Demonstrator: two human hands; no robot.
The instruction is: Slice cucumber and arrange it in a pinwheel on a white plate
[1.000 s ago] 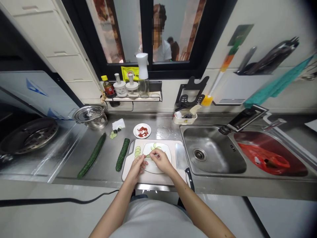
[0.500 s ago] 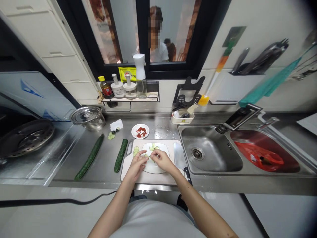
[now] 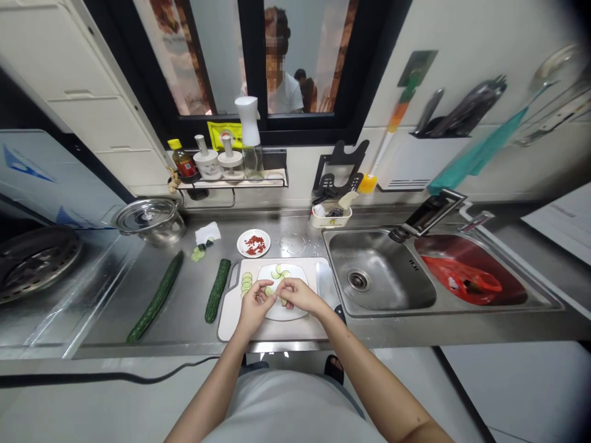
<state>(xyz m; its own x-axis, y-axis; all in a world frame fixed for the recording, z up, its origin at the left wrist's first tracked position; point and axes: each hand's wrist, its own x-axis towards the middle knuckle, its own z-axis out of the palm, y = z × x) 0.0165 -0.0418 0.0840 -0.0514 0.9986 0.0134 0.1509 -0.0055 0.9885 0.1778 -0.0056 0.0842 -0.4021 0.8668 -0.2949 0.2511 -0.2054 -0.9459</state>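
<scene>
Over a white plate [image 3: 289,313], my left hand [image 3: 255,306] pinches a thin cucumber slice [image 3: 269,291] between thumb and fingers. My right hand [image 3: 300,295] has its fingers closed at the slice's right edge, with fingertips meeting the left hand's. On the plate, beyond my hands, several cucumber slices [image 3: 279,272] lie in a curved arrangement. Beneath the plate is a light cutting board [image 3: 233,320], with a row of overlapping slices [image 3: 246,282] at its left. A cleaver [image 3: 325,280] rests along the board's right side, its dark handle toward me.
Left of the board lie a cut cucumber [image 3: 217,291] and a longer cucumber [image 3: 156,298]. Behind the board sits a small plate of red pieces [image 3: 253,243]. A lidded steel pot [image 3: 152,221] stands back left; a double sink [image 3: 383,271] is at right. Someone appears beyond the window.
My view has turned slightly right, so the scene sits further left. Both hands stay over the plate, and the slice between them shows more plainly now.
</scene>
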